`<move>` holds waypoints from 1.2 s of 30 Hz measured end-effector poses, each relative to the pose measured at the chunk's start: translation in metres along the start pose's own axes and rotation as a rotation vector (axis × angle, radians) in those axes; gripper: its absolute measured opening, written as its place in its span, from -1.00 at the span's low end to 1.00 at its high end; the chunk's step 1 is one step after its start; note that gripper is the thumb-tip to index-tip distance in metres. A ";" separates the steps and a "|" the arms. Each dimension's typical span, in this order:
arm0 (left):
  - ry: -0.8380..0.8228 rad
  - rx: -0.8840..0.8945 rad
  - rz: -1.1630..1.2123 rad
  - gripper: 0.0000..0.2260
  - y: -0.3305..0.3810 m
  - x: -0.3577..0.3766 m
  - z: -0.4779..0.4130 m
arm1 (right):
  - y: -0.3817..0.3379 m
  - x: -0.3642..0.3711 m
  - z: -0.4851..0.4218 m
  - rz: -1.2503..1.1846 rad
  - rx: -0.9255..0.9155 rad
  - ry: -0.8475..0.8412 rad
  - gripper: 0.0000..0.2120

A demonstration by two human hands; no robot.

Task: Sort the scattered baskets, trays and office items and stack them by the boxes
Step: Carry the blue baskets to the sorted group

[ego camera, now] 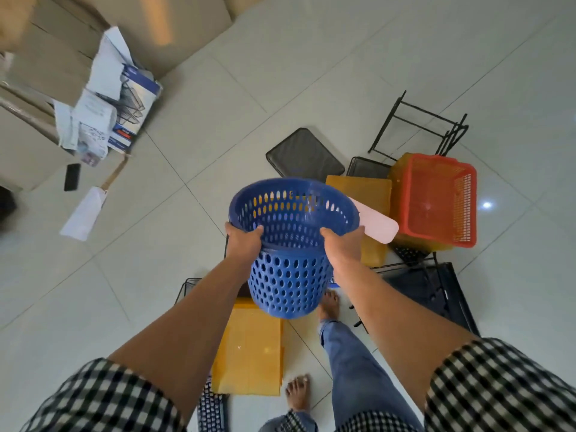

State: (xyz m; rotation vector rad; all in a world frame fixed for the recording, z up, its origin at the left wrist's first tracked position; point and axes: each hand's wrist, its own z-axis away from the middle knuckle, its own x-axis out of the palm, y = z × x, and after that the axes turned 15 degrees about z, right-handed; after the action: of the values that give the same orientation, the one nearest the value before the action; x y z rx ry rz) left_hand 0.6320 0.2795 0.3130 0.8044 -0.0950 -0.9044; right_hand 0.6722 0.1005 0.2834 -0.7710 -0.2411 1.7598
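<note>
Head view: a blue perforated basket is held off the tiled floor by 2 hands at its near rim. The left hand is closed on the rim's left side, with the thumb hooked over the edge and the palm pressed to the outer wall. The right hand is closed on the right side in the same way. The basket is tilted, its bottom turned toward the person.

Just beyond the right-hand grip a pink flat piece is seen. Farther right, a red basket is set in a yellow basket. Beyond the grip lies a black mesh tray. Below the grip, a yellow flat piece lies on the floor. Well to the left of the grip, cardboard boxes are seen, with a black phone near them.
</note>
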 end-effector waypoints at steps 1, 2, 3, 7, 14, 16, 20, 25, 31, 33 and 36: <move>-0.007 0.033 0.029 -0.51 -0.004 -0.008 0.013 | 0.003 -0.004 0.012 -0.021 -0.025 0.016 -0.24; -0.016 0.063 0.053 -0.52 -0.009 -0.017 0.026 | 0.008 -0.009 0.024 -0.036 -0.051 0.035 -0.31; -0.026 0.091 0.070 -0.51 -0.016 -0.027 0.039 | 0.013 -0.014 0.037 -0.042 -0.078 0.051 -0.38; -0.095 0.152 0.180 -0.45 -0.041 -0.062 0.093 | 0.036 -0.042 0.090 -0.048 -0.187 0.122 -0.52; -0.283 0.261 0.344 -0.35 -0.076 -0.101 0.186 | 0.098 -0.099 0.181 -0.158 -0.264 0.275 -0.58; -0.329 0.316 0.347 -0.38 -0.085 -0.104 0.206 | 0.117 -0.116 0.202 -0.214 -0.251 0.350 -0.61; -0.442 0.372 0.335 -0.40 -0.098 -0.094 0.244 | 0.151 -0.151 0.229 -0.300 -0.232 0.471 -0.67; -0.547 0.365 0.267 -0.43 -0.121 -0.064 0.281 | 0.197 -0.199 0.246 -0.436 -0.163 0.534 -0.70; -0.782 0.357 0.178 -0.46 -0.158 -0.002 0.341 | 0.273 -0.278 0.266 -0.556 -0.044 0.650 -0.65; -0.855 0.348 0.138 -0.45 -0.178 0.023 0.368 | 0.305 -0.307 0.274 -0.600 -0.002 0.691 -0.63; -0.940 0.353 0.087 -0.41 -0.214 0.061 0.411 | 0.358 -0.350 0.288 -0.669 0.042 0.757 -0.61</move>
State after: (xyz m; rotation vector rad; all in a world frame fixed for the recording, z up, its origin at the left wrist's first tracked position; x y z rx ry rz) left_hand 0.3660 -0.0800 0.4486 0.6279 -1.1265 -1.1360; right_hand 0.2679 -0.2780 0.4467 -1.1116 0.0552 0.7705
